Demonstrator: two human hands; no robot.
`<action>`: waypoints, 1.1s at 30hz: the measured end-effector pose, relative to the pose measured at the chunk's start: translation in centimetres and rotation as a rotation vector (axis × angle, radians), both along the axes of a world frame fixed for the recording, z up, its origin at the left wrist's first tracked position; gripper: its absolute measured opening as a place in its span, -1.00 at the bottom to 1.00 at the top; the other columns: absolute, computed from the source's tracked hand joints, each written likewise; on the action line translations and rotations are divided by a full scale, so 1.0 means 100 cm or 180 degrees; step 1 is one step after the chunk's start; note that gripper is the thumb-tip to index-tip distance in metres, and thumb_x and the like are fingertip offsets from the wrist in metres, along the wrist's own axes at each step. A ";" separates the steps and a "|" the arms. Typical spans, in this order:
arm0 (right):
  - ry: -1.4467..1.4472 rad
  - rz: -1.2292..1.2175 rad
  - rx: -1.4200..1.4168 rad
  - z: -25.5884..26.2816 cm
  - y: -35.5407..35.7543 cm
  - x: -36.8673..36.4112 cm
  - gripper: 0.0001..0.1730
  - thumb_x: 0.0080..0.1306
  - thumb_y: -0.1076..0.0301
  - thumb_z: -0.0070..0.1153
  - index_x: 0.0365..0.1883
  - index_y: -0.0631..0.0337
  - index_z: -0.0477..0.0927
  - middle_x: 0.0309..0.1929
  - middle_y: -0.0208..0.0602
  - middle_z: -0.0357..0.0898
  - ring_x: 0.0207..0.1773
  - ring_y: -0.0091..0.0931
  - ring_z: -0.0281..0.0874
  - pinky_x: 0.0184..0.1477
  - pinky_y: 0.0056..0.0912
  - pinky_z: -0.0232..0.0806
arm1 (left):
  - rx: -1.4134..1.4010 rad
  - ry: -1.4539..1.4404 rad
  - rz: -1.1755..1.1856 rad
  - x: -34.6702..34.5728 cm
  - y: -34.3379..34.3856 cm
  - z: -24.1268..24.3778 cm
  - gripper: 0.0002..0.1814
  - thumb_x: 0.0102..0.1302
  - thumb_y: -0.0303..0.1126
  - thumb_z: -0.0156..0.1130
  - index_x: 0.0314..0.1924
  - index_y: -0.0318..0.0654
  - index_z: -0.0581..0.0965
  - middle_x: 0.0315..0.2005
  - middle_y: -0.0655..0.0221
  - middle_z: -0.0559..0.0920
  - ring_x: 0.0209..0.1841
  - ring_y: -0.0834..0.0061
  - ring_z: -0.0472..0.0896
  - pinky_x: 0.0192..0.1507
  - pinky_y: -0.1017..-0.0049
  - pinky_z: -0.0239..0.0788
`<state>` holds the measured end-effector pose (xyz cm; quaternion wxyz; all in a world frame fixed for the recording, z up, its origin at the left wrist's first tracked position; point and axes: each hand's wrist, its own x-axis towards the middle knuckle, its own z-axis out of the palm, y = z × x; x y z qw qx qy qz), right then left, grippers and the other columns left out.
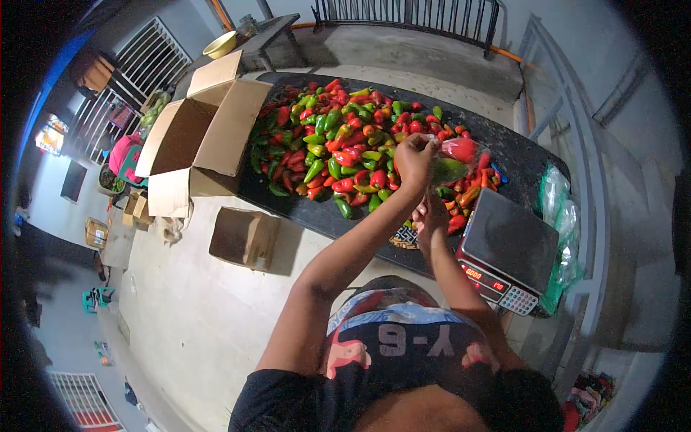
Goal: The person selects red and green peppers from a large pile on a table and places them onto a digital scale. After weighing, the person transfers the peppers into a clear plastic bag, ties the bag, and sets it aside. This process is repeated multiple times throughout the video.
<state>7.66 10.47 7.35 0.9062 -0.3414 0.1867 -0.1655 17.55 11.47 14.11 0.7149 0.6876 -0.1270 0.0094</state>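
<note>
My left hand (415, 159) pinches the gathered end of a clear plastic bag (468, 159). A red pepper and a green pepper show through its film, above the heap. Just below and nearer my body is my right hand (432, 216), its fingers curled; whether it grips part of the bag cannot be seen. A large heap of red, green and orange peppers (345, 156) spreads over a dark tabletop (532, 156). To the right of my right hand stands a digital weighing scale (510, 237) with a bare platform and a lit display.
Clear plastic bags in green wrapping (561, 232) lie right of the scale. An open cardboard box (229, 127) stands at the table's left end, a smaller carton (243, 237) on the floor. A metal rail (588, 178) runs along the right. A patterned woven item (405, 237) lies by my wrists.
</note>
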 end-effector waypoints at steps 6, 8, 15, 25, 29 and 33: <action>0.0233 -0.0590 -0.1515 -0.051 -0.016 0.004 -0.64 0.32 -0.01 -0.06 -0.17 0.10 0.40 -0.48 -0.51 0.35 -0.47 -0.62 0.30 -0.45 -0.49 0.24 | -0.0493 0.0364 -0.0340 -0.014 -0.028 -0.020 -0.89 0.12 -0.43 0.29 -0.43 -0.31 0.56 -0.54 0.46 0.61 -0.49 0.66 0.49 -0.35 0.58 0.33; 0.0111 -0.0156 -0.0778 -0.039 -0.019 -0.002 -0.61 0.37 0.03 -0.13 -0.11 0.19 0.42 -0.43 -0.50 0.41 -0.45 -0.59 0.34 -0.44 -0.46 0.27 | 0.0094 -0.0199 -0.0070 -0.013 -0.017 -0.016 -0.87 0.12 -0.43 0.29 -0.39 -0.35 0.56 -0.52 0.39 0.62 -0.45 0.62 0.53 -0.33 0.56 0.35; -0.0181 0.0128 -0.2211 0.027 -0.058 -0.029 -0.70 0.42 0.16 -0.12 -0.33 0.23 0.41 -0.54 -0.56 0.21 -0.54 -0.73 0.19 -0.51 -0.61 0.17 | 0.1235 -0.1335 -0.0432 0.018 0.044 -0.027 -0.80 0.06 -0.49 0.29 -0.27 -0.38 0.56 -0.41 0.29 0.65 -0.39 0.57 0.57 -0.30 0.51 0.39; 0.0364 -0.0377 -0.4297 0.047 -0.078 -0.050 -0.74 0.36 0.31 -0.14 -0.44 0.33 0.34 -0.52 -0.14 0.34 -0.43 -0.31 0.38 -0.32 -0.33 0.22 | 0.1007 -0.0997 -0.1193 0.001 0.075 -0.009 -0.90 0.12 -0.56 0.26 -0.32 -0.40 0.56 -0.53 0.42 0.60 -0.46 0.70 0.49 -0.40 0.61 0.35; 0.0168 -0.0614 -0.4448 0.058 -0.085 -0.056 -0.81 0.33 0.37 -0.09 -0.39 0.34 0.42 -0.50 -0.15 0.35 -0.38 -0.30 0.41 -0.27 -0.35 0.25 | 0.1165 -0.1124 -0.1508 -0.002 0.083 -0.014 -0.86 0.06 -0.56 0.31 -0.33 -0.37 0.58 -0.49 0.37 0.63 -0.42 0.60 0.57 -0.35 0.57 0.40; -0.0315 -0.0737 -0.4592 0.075 -0.101 -0.046 -0.77 0.33 0.35 -0.06 -0.44 0.34 0.42 -0.51 -0.35 0.32 -0.52 -0.54 0.28 -0.39 -0.49 0.20 | 0.0908 -0.0880 -0.2071 -0.025 0.095 -0.006 -0.86 0.02 -0.57 0.31 -0.35 -0.35 0.61 -0.38 0.27 0.66 -0.33 0.43 0.63 -0.27 0.48 0.43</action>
